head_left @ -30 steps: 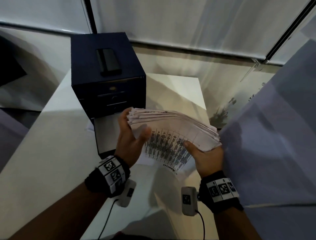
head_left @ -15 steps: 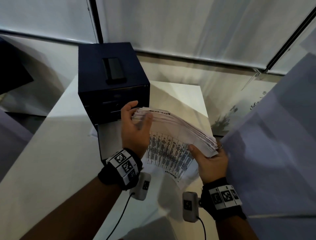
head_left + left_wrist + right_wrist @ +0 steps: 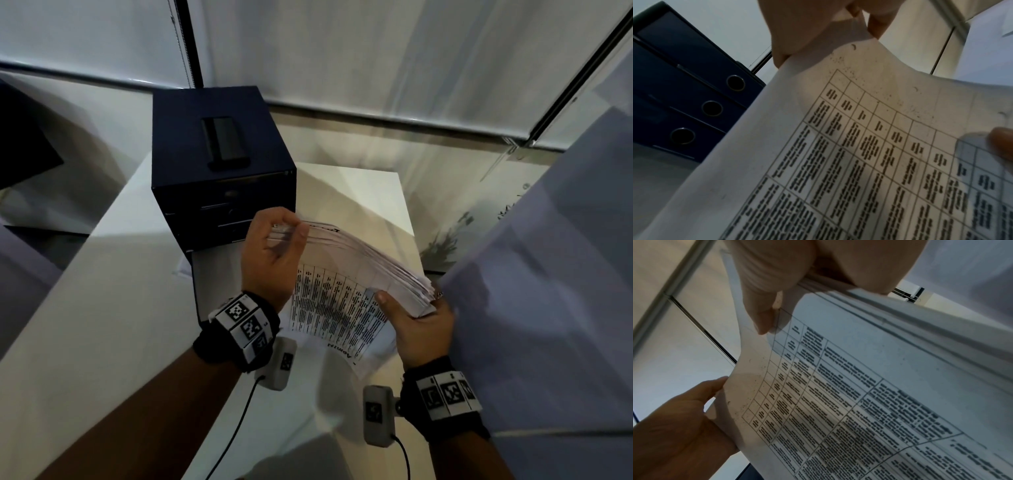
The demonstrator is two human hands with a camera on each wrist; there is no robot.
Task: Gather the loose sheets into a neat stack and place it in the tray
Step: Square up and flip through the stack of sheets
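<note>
Our left hand (image 3: 270,253) has its fingers (image 3: 291,228) curled over the far corner of a thick stack of white printed paper sheets (image 3: 346,274), thumb pressed beneath, pinching it. Our right hand (image 3: 419,329) grips the near-right corner, thumb (image 3: 383,301) on the printed face and the other fingers wrapped behind the edge. The stack hangs in mid-frame of the head view, tilted and bowed between the two hands, its edges fanned and uneven; the bottom sheet, covered with a ruled table of dark text, droops lower than the others. In the left wrist view the same table fills the lower right, with the right thumb at the right edge.

Just behind the left hand stands a dark blue box-shaped drawer unit (image 3: 219,164) with a black rectangular object (image 3: 224,142) on top. Its lowest flat grey tray (image 3: 214,274) is pulled out below the left hand. All rests on a white surface (image 3: 85,325).
</note>
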